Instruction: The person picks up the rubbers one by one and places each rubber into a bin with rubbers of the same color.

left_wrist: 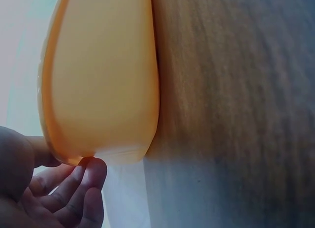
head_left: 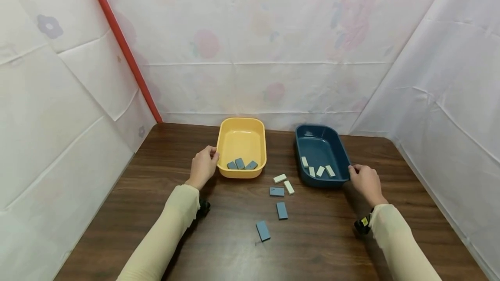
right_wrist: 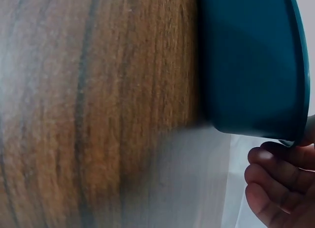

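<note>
My left hand [head_left: 202,167] pinches the left rim of a yellow plastic tray [head_left: 241,140]; in the left wrist view thumb and fingers [left_wrist: 96,171] meet at its edge. Three blue-grey blocks [head_left: 239,163] lie at the tray's near end. On the other side, my right hand [head_left: 366,182] holds the near right corner of a dark blue tray [head_left: 318,144] by its rim, its fingers [right_wrist: 273,171] curled under that edge in the right wrist view. Inside this tray, several small cream blocks [head_left: 330,171] lie toward the near end.
Between and in front of the trays, two cream blocks [head_left: 289,187] and three blue-grey blocks [head_left: 282,210] are scattered on the dark wooden table [head_left: 234,255]. White patterned sheets [head_left: 250,47] hang behind and at both sides. A red pole [head_left: 125,47] slants at the back left.
</note>
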A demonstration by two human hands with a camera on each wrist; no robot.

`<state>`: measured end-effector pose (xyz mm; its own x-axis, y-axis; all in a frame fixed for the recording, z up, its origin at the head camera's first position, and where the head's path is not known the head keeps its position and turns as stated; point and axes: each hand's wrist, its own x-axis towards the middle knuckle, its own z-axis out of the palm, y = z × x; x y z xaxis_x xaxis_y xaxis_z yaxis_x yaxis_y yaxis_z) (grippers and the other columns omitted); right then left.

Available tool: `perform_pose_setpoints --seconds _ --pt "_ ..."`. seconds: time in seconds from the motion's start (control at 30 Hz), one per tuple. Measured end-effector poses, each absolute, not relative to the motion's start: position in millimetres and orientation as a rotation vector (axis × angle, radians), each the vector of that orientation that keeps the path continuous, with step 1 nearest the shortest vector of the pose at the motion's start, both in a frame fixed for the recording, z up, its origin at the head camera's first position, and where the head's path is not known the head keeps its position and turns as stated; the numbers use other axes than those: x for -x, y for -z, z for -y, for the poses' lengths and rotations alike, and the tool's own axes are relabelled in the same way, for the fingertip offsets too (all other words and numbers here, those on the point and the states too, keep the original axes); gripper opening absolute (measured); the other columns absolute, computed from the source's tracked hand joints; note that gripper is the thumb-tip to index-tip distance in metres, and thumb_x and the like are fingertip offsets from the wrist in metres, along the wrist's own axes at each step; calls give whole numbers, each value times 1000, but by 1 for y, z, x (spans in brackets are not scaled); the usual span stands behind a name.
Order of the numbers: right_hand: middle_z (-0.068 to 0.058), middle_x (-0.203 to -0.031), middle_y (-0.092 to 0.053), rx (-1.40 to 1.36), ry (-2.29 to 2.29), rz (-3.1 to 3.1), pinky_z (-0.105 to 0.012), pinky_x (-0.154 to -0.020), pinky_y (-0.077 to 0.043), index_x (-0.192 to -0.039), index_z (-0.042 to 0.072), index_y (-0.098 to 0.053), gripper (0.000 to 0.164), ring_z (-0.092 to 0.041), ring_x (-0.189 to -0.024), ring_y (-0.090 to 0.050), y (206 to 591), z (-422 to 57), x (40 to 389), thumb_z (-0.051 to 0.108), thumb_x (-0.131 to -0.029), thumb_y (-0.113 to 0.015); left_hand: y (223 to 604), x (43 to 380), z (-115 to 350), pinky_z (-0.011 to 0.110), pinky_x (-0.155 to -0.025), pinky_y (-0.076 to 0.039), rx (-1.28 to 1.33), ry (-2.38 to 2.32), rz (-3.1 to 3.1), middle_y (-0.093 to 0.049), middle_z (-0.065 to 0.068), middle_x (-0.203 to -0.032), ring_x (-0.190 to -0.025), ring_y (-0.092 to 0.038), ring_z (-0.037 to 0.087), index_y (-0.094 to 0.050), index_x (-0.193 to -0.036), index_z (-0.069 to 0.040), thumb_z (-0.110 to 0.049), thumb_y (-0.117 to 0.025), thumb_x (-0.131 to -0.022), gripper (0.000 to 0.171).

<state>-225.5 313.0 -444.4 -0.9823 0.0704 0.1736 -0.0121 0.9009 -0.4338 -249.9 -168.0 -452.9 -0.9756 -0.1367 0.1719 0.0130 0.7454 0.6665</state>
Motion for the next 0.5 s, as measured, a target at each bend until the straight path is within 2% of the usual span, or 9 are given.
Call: perform_pose_setpoints --seconds 0.13,0.33,0.5 --pt "-20 -82 -69 61 -654 2869 -35 -59 -40 -106 -8 -69 39 -23 -62 -53 448 -313 225 23 -102 -46 454 250 168 40 -74 -53 -113 1022 2740 -69 13 -104 -83 -65 25 -63 -118 -2 -21 -54 -100 28" --pt "-27 -98 -70 99 -693 2834 -48 -70 -49 -108 -8 -70 40 -31 -75 -63 453 -313 224 23 -101 -45 453 250 168 41 -76 -51 -93 996 2744 -68 13 -103 -84 -64 26 -64 -116 -2 -20 -55 -98 26" --pt "-27 -99 -70 91 -693 2818 -48 -70 -49 -108 -8 -69 40 -32 -77 -63 451 -313 226 23 -101 -45 448 248 168 45 -81 -49 -57 955 2720 -61 15 -115 -91 -61 30 -64 -118 -3 -20 -57 -97 28"
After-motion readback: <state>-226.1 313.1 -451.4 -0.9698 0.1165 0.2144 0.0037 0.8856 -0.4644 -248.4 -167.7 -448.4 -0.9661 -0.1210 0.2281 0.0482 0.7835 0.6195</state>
